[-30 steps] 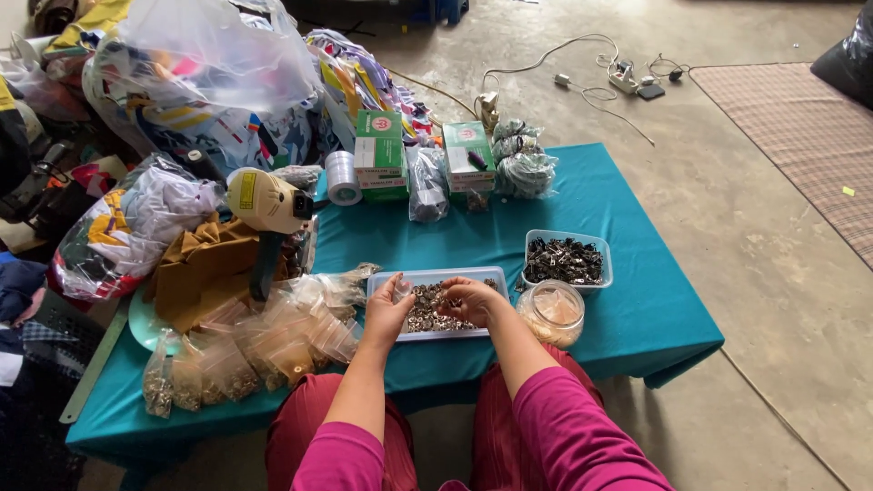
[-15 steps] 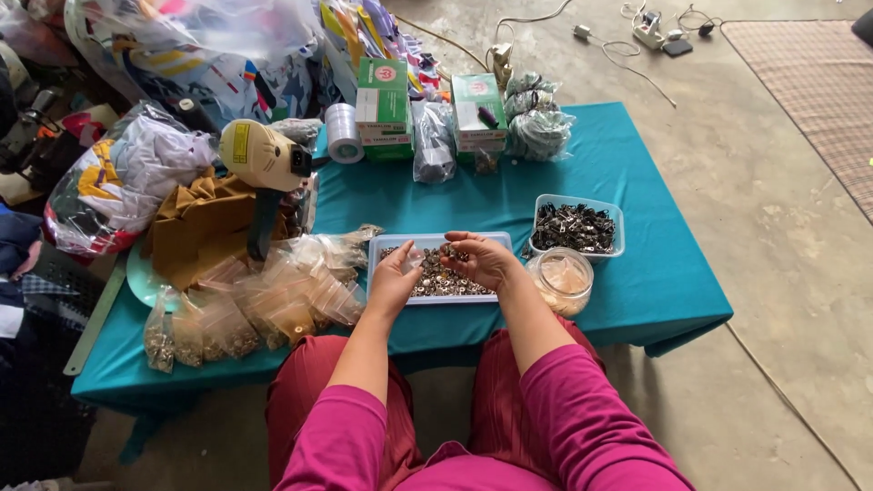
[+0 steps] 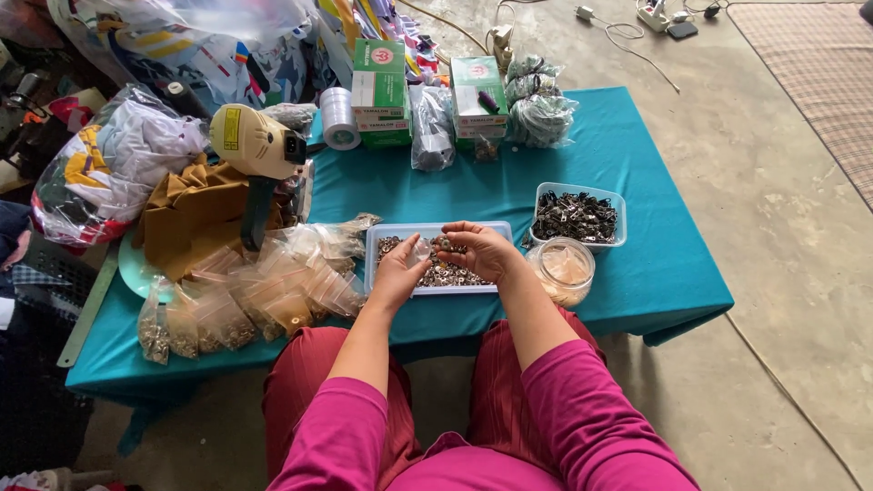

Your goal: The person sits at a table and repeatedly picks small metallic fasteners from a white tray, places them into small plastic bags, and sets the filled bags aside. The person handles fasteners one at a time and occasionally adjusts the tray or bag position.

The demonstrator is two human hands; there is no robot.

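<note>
A shallow tray (image 3: 376,238) full of small metal pieces lies on the teal table (image 3: 637,182) in front of me. My left hand (image 3: 400,268) hovers over its left side and pinches a small clear plastic bag (image 3: 420,248). Over the tray's right side, my right hand (image 3: 477,250) holds a small metal piece (image 3: 445,244) at its fingertips, close to the bag.
A clear tub of dark metal parts (image 3: 578,216) and a round clear container (image 3: 562,271) stand right of the tray. Filled small bags (image 3: 245,300) pile at the left. A yellow power tool (image 3: 259,145), tape roll (image 3: 339,118), green boxes (image 3: 380,86) and fabric bags (image 3: 118,173) crowd the back.
The view has tilted so the table sits higher in frame. Both hands have lifted a little from the tray and drawn together, the left one now showing the small bag.
</note>
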